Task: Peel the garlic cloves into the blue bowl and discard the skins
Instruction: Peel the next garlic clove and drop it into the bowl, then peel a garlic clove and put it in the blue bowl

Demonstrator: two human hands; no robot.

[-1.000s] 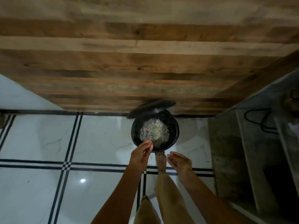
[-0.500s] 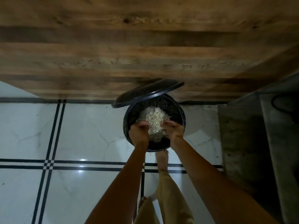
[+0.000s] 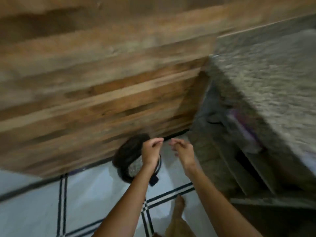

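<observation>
Disposal step, seemingly near done. With left hand over bin on floor, right hand just beside, fingers of both curled in, nothing seen held. Pale skins inside bin. No bowl in view. Next, likely: flick off any clinging scraps, then step away.

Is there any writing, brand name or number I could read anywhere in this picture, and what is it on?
No text can be read; the whole view is motion-blurred.
black bin: no label shows.
purple and white object on the shelf under the stone counter: too blurred to tell whether it carries print.
wooden panelling and tiled floor: only grain and dark lines, no signs.
</observation>
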